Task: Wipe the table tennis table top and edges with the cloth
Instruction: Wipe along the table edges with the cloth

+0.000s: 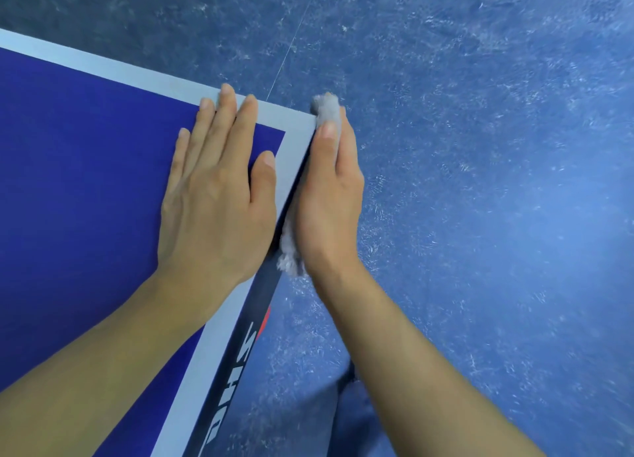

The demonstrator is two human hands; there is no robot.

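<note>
Seen from the head camera, everything gathers at the near corner (306, 118) of the counter (85, 168), a deep blue playing top framed by a pale border line.

The left hand (216, 196) lies flat on the top just inside that corner. Its fingers are straight and slightly spread and it holds nothing. The fingertips reach onto the pale border on the far side of the corner, and the thumb rests against the border line that runs back toward the person.

The right hand (326, 196) stands on edge just outside the corner, against the counter's side edge. Its fingers are stretched out straight and close together, and the thumb lies along the top. It presses the cloth (327, 111) flat against the edge rather than gripping it.

The cloth is grey and fuzzy and sits sandwiched between that palm and the side edge. One tuft pokes out past the fingertips right at the corner, and another frayed bit hangs out below the heel of the hand, further back along the edge.

Back from the corner toward the person, the side edge shows as a dark band (240, 360) with white letters, and a small red patch (266, 316) sits beside it.

Beyond and below the corner lies a mottled blue floor (480, 147), with a thin pale line (291, 41) running across it away from the corner.
</note>
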